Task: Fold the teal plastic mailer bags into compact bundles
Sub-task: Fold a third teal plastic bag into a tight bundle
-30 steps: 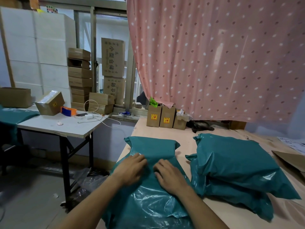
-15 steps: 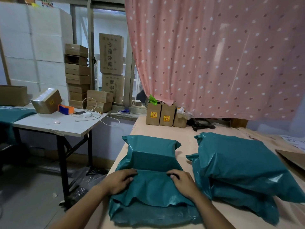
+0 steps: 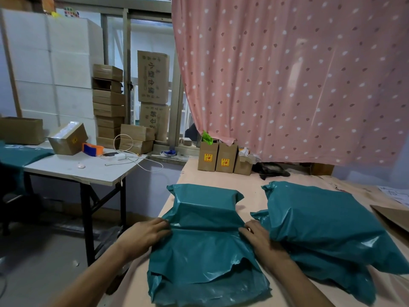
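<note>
Left of the teal mailer bag point(image 3: 203, 242) stands a white side table point(image 3: 88, 169). The bag lies half folded on the tabletop point(image 3: 221, 180). The left hand point(image 3: 146, 233) presses its left edge with nearly flat fingers. The right hand point(image 3: 256, 239) presses the right edge likewise, crowded by the stacked full bags point(image 3: 327, 231) just beside it.

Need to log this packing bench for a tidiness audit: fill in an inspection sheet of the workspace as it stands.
Surface: pink-covered table, largely taken up by mailers.
Job's things: teal mailer partly folded, a crease across its middle; stack of teal mailers beside it on the right.
Clutter: three small cardboard boxes at the far edge, a black item next to them, papers at the right edge.
Grippers: left hand and right hand press the two ends of the crease.
Cables: white charger cable on the side table, one loop hanging over its edge.
Surroundings: stacked cartons, pink dotted curtain.
</note>
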